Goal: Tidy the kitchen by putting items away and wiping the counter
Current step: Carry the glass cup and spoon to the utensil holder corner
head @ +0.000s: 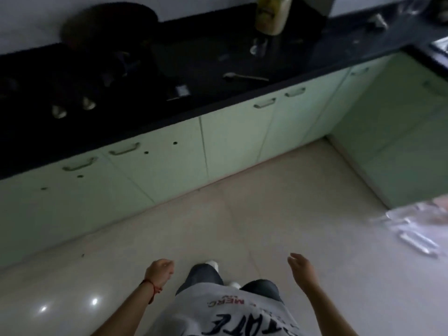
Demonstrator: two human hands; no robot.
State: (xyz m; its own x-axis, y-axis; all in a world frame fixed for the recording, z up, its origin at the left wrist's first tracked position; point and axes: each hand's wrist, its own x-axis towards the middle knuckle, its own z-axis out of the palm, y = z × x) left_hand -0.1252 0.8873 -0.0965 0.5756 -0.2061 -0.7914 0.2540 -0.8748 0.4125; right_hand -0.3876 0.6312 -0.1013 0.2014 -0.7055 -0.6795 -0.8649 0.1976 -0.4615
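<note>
A black counter [242, 98] runs across the top of the view above pale green cabinets. On it lie a metal spoon [244, 76], a clear glass [259, 46], a tall jar with a pale label [272, 14] and a small packet [181, 90]. My left hand [160, 270] hangs low over the floor, fingers curled with nothing in them. My right hand [301, 269] is also low, fingers straight and apart, holding nothing. Both hands are well short of the counter.
A dark pan [109, 23] and a stove with two knobs [72, 106] occupy the left counter. A sink edge [438, 47] shows at far right. Crumpled clear plastic [417, 226] is at the right edge. Pale floor tiles [218, 226] lie between me and the cabinets.
</note>
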